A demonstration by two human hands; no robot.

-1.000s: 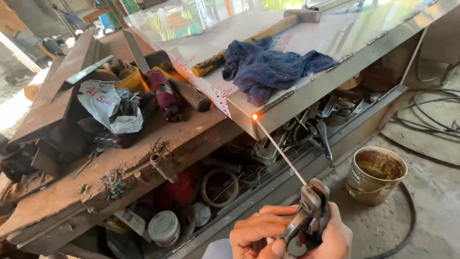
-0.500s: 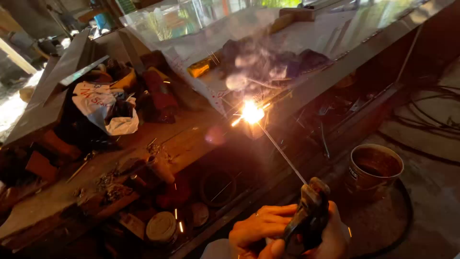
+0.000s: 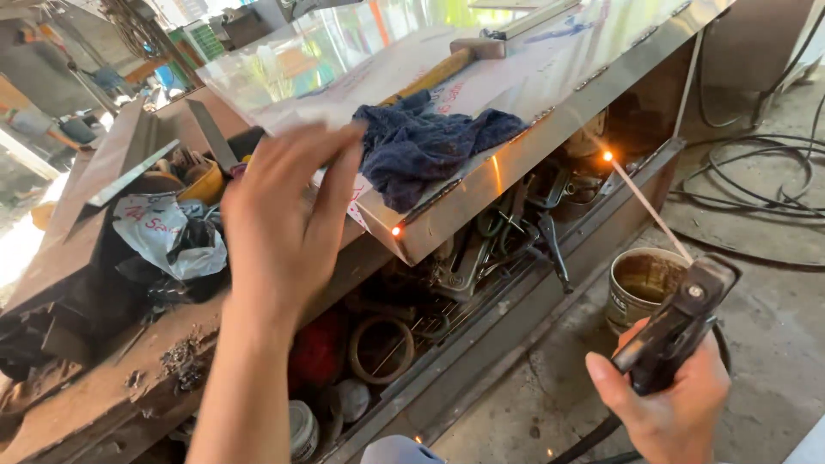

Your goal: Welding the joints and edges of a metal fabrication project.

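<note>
My right hand (image 3: pixel 666 404) grips a dark welding electrode holder (image 3: pixel 675 331) at the lower right. Its thin rod (image 3: pixel 644 206) points up and left, the tip glowing orange in the air, away from the metal. A small orange hot spot (image 3: pixel 397 230) glows on the corner of the shiny steel sheet (image 3: pixel 550 77) lying on the bench. My left hand (image 3: pixel 288 228) is raised in front of me, fingers spread, holding nothing, its fingertips near a dark blue rag (image 3: pixel 425 146) on the sheet. A wooden-handled hammer (image 3: pixel 447 64) rests behind the rag.
A rusty workbench (image 3: pixel 103 378) carries a white plastic bag (image 3: pixel 163 232), a yellow bowl and scrap metal. The shelf below holds clamps, wrenches and wire coils. A dirty tin can (image 3: pixel 640 283) stands on the concrete floor. Black cables (image 3: pixel 756 180) loop at right.
The bright arc at the sheet's corner has stopped. The rod has pulled back to the right, off the metal. My left hand left the holder and rose toward the rag.
</note>
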